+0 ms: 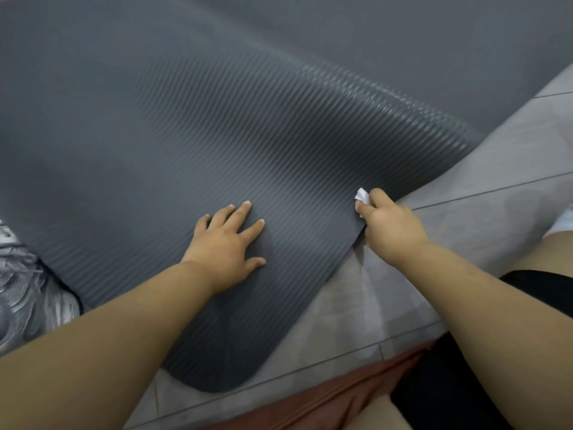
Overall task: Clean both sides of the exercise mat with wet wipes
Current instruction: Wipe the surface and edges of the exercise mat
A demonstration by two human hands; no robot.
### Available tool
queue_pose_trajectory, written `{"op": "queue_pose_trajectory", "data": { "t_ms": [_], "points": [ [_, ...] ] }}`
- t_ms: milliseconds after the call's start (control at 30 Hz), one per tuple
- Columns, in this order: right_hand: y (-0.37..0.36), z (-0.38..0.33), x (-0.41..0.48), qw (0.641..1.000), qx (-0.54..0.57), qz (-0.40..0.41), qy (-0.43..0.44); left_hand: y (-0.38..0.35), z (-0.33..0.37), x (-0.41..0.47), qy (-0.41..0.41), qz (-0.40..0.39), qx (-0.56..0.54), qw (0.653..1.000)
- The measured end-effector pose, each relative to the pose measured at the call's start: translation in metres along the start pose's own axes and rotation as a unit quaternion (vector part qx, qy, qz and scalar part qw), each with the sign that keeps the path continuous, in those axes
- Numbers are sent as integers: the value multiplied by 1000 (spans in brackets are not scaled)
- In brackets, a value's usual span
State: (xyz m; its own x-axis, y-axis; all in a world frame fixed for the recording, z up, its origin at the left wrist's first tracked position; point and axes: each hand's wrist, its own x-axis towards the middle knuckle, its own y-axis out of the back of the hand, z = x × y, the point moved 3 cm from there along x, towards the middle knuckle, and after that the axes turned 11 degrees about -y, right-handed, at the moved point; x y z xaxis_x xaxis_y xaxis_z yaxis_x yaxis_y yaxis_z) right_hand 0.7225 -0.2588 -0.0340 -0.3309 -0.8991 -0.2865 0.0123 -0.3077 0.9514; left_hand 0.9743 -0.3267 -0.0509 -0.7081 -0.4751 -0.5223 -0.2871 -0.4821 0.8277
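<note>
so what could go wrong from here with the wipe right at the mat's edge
1. The wet wipe is a small wad pinched in the right hand at the edge of the mat; it could slide onto the tiled floor and pick up dirt.
2. Only the left hand, flat on the ribbed surface, steadies the mat; a hard stroke might shift it.
3. The wet sheen looks damp, possibly slippery.

A big grey ribbed exercise mat [217, 135] lies on the grey tiled floor [465, 187], and part of it looks shiny and wet. The left hand [228, 240] lies flat on the mat with its fingers spread out. The right hand [389, 225] holds a small white wet wipe [362, 195] at the mat's edge.
</note>
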Motion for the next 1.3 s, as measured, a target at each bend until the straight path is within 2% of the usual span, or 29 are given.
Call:
{"op": "queue_pose_trajectory", "data": {
  "t_ms": [233,367,433,533,633,700,800,867,1000,1067,1200,1300],
  "points": [
    [26,-12,-29,984,144,-83,56,9,-8,-21,10,10,-2,1000],
    [44,-19,-50,963,254,-63,64,18,-10,-23,16,-24,6,1000],
    [49,-18,-55,953,300,-15,41,18,-9,-24,11,-60,32,998],
    [50,-9,-52,972,193,137,1,10,-7,-29,7,-96,56,994],
    [49,12,-44,958,144,223,-107,9,-7,-32,16,-96,61,993],
    [46,26,-38,947,166,186,-202,12,-7,-32,14,-94,77,992],
    [35,35,-28,936,180,62,-297,19,-7,-24,3,-94,85,992],
    [26,32,-22,932,180,32,-313,27,-5,-15,-10,-89,79,993],
    [10,21,-11,888,314,36,-335,48,-1,13,-14,-11,14,1000],
    [7,18,-9,876,343,35,-338,59,4,27,-9,20,-10,1000],
    [-4,26,-2,861,360,-69,-354,72,15,58,-25,25,52,998],
    [-12,34,1,867,336,-119,-349,72,19,77,-33,-13,54,998]
  ]
}}
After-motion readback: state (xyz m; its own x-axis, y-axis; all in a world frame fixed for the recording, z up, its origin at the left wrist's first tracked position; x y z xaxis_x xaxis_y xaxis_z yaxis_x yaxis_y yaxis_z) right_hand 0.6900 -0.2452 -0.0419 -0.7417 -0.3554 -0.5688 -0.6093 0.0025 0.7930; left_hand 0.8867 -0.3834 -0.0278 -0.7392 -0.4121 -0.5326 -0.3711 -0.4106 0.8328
